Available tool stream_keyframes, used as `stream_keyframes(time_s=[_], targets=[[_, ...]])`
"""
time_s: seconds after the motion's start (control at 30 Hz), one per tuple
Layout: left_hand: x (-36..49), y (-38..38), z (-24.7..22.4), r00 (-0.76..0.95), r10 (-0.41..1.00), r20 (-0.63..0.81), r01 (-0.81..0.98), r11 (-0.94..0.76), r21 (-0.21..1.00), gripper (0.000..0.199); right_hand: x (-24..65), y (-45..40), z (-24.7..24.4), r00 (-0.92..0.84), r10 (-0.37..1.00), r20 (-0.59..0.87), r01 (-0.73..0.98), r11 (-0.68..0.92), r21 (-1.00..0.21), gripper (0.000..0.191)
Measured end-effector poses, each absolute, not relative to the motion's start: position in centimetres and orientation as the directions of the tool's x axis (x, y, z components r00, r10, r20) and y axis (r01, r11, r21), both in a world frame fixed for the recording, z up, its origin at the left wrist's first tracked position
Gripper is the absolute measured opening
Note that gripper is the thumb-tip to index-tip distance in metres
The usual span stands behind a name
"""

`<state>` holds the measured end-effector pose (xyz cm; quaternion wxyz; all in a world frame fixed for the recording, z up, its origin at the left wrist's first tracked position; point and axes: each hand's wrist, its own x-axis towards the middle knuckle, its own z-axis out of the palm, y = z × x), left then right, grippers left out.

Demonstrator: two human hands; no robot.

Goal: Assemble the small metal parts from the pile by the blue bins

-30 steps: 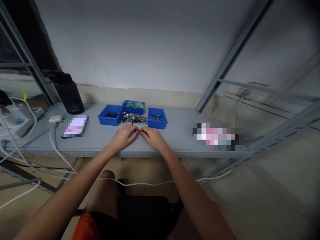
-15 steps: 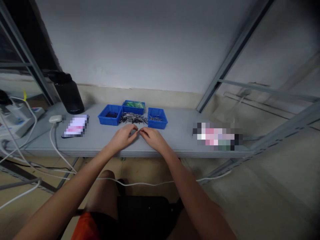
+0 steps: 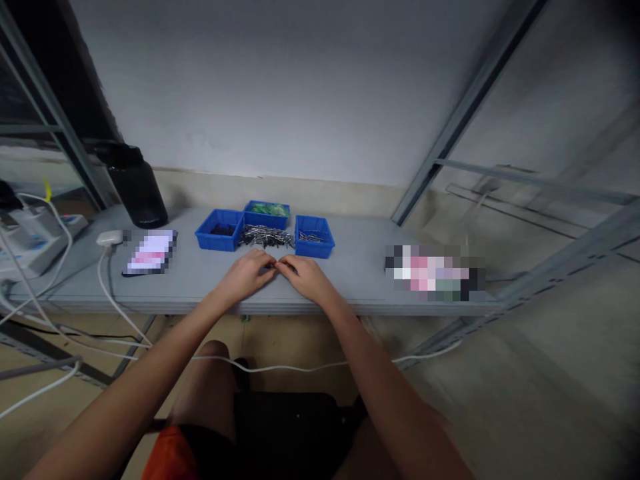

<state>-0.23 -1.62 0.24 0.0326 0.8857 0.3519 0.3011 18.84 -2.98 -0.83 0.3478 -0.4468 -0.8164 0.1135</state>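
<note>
My left hand (image 3: 250, 275) and my right hand (image 3: 303, 275) meet fingertip to fingertip above the front of the grey shelf (image 3: 190, 287). Both are closed in a pinch, and whatever small thing lies between the fingers is too small to name. Just beyond them is a pile of thin metal pieces with dark ends (image 3: 267, 236). A blue bin with small dark parts (image 3: 220, 233) stands to the left of the pile. On its right is a blue bin holding some thin metal pieces (image 3: 315, 239). Behind the pile, another blue bin (image 3: 267, 217) contains something green.
A black bottle (image 3: 137, 190) stands at the back left, with a phone (image 3: 151, 252) and a white charger plug (image 3: 110, 238) nearby. A power strip (image 3: 43, 250) with cables is at far left. A blurred-out item (image 3: 433, 272) lies right. Metal posts (image 3: 465, 107) frame the shelf.
My fingertips have drawn slightly closer together, the right hand shifting a little to the left. The bins and the pile stay in place.
</note>
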Motion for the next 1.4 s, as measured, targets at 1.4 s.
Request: stream_keyframes(time_s=[1.4], targets=[[-0.01, -1.82, 0.28, 0.497, 0.705, 0.507, 0.696, -0.672, 0.252, 0.022, 19.01, -2.37, -1.56, -0.307, 0.836, 0.455, 0.692, 0.524, -0.496, 0.016]])
